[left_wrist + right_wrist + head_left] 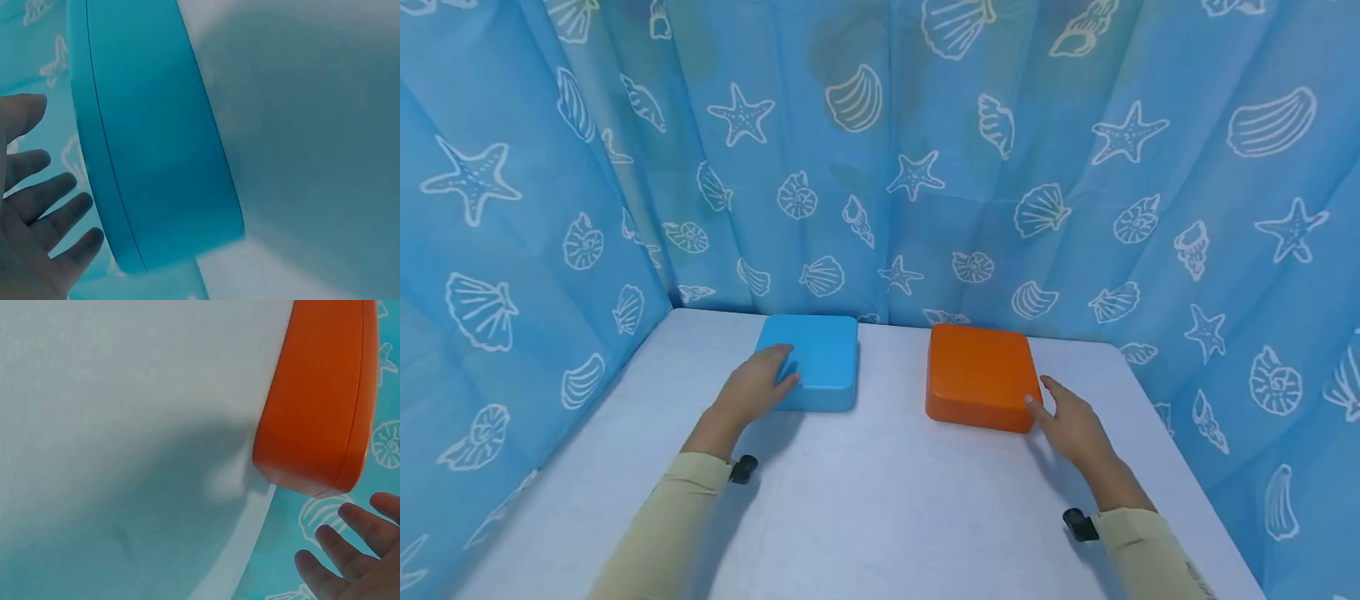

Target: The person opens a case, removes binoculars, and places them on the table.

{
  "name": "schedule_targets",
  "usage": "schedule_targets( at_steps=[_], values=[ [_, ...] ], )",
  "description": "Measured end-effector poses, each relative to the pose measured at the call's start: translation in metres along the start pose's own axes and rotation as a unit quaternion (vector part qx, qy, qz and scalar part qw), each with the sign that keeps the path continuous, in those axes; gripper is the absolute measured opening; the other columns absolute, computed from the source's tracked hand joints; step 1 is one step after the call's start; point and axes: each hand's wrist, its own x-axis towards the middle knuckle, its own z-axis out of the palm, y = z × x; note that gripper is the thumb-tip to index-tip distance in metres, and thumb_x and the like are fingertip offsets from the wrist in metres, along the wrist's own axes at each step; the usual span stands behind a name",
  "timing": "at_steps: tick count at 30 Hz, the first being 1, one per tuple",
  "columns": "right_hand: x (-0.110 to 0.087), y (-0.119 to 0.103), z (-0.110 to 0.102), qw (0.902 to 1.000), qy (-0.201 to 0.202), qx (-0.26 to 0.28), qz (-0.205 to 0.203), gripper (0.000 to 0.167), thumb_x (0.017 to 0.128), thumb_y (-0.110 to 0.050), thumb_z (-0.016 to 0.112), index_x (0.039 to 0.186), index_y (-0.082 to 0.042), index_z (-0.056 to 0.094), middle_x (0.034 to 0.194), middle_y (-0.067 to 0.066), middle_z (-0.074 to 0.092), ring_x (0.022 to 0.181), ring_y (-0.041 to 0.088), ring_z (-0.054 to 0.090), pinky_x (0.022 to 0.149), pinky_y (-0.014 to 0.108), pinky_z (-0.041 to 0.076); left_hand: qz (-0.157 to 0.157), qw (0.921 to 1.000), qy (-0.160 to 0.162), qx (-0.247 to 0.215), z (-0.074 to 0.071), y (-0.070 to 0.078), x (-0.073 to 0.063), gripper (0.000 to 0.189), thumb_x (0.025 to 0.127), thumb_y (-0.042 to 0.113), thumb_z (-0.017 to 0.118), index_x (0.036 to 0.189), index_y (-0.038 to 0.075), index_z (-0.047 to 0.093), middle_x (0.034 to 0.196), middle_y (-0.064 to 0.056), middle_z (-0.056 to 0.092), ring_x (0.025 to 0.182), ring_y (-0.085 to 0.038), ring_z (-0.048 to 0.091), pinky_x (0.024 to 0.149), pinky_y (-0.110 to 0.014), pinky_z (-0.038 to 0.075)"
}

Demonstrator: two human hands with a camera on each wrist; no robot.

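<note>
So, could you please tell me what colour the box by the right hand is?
The box is plain orange, best seen in the head view.

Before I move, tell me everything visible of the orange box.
The orange box is smooth, plastic-looking, with rounded corners and a thin seam near its top. It looks closed and sits flat on the white table, right of the blue box. The right grip is by its right side, contact unclear.
</note>
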Motion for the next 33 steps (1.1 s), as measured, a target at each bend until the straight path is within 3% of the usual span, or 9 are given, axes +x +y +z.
schedule_targets(
  at_steps=[7,12,18,22,23,25,29,30,33],
  values=[
    [0.011,-0.001,-0.013,0.9962,0.001,0.085,0.018,0.073,0.1,-0.047,0.048,0.153,-0.002,0.023,0.149,0.026,0.034,0.131,0.048,0.035,0.098,0.061,0.039,0.028,0.9995,0.003,-0.017,0.007,0.031,0.018,0.057,0.098,0.035,0.058,0.145,0.006,0.045,0.144,-0.015,0.047,0.135,-0.033,0.04,0.108,-0.05,0.034],
    [0.032,-0.006,-0.014,0.9856,0.007,0.163,0.042,0.069,0.101,-0.041,0.05,0.152,-0.002,0.025,0.142,0.024,0.042,0.126,0.043,0.042,0.099,0.055,0.042,0.02,0.9988,0.002,-0.044,0.005,0.05,0.033,0.055,0.098,0.035,0.056,0.144,0.007,0.046,0.144,-0.014,0.048,0.135,-0.032,0.04,0.107,-0.05,0.035],
    [0.059,-0.007,-0.008,0.9537,-0.014,0.284,0.099,0.066,0.101,-0.033,0.051,0.151,0.0,0.025,0.136,0.025,0.044,0.118,0.039,0.048,0.102,0.048,0.043,0.045,0.9941,0.032,-0.094,0.029,0.074,0.06,0.045,0.098,0.029,0.058,0.135,0.004,0.056,0.131,-0.012,0.06,0.118,-0.029,0.057,0.096,-0.045,0.048],
    [0.072,-0.002,-0.009,0.9271,-0.042,0.345,0.141,0.067,0.102,-0.031,0.049,0.152,0.001,0.019,0.145,0.024,0.039,0.128,0.039,0.043,0.106,0.046,0.038,0.023,0.9813,0.012,-0.191,0.048,0.098,0.083,0.041,0.098,0.027,0.058,0.132,0.003,0.057,0.121,-0.012,0.064,0.104,-0.026,0.064,0.083,-0.04,0.054],
    [0.074,-0.001,-0.009,0.9224,-0.05,0.352,0.15,0.068,0.101,-0.032,0.049,0.153,0.0,0.019,0.146,0.024,0.038,0.129,0.039,0.041,0.107,0.046,0.037,0.008,0.9736,-0.006,-0.228,0.051,0.104,0.088,0.042,0.098,0.026,0.058,0.132,0.002,0.056,0.119,-0.012,0.064,0.103,-0.027,0.064,0.082,-0.039,0.055],
    [0.079,-0.001,-0.01,0.9139,-0.063,0.365,0.166,0.071,0.101,-0.034,0.05,0.153,0.0,0.016,0.149,0.023,0.034,0.132,0.039,0.037,0.108,0.047,0.034,-0.043,0.9454,-0.053,-0.319,0.056,0.115,0.098,0.044,0.098,0.026,0.059,0.135,0.001,0.052,0.12,-0.014,0.063,0.104,-0.028,0.064,0.082,-0.038,0.055],
    [0.082,0.0,-0.013,0.9004,-0.078,0.384,0.189,0.074,0.101,-0.036,0.05,0.154,0.0,0.013,0.151,0.022,0.03,0.135,0.039,0.033,0.109,0.048,0.033,-0.137,0.8571,-0.144,-0.475,0.067,0.133,0.111,0.05,0.099,0.021,0.057,0.141,-0.004,0.042,0.131,-0.02,0.056,0.112,-0.032,0.06,0.089,-0.039,0.053],
    [0.083,0.002,-0.014,0.8959,-0.078,0.393,0.193,0.074,0.101,-0.036,0.05,0.154,0.0,0.013,0.152,0.021,0.03,0.135,0.039,0.033,0.109,0.048,0.033,-0.155,0.8407,-0.155,-0.495,0.07,0.138,0.113,0.05,0.099,0.022,0.057,0.14,-0.004,0.042,0.131,-0.02,0.056,0.112,-0.032,0.06,0.09,-0.04,0.052],
    [0.083,0.008,-0.016,0.8797,-0.075,0.421,0.207,0.072,0.101,-0.036,0.05,0.155,-0.004,0.015,0.153,0.018,0.029,0.135,0.036,0.034,0.109,0.045,0.033,-0.184,0.8086,-0.181,-0.529,0.076,0.153,0.116,0.047,0.098,0.022,0.059,0.135,-0.004,0.046,0.126,-0.02,0.058,0.11,-0.032,0.06,0.092,-0.042,0.051]
  ],
)
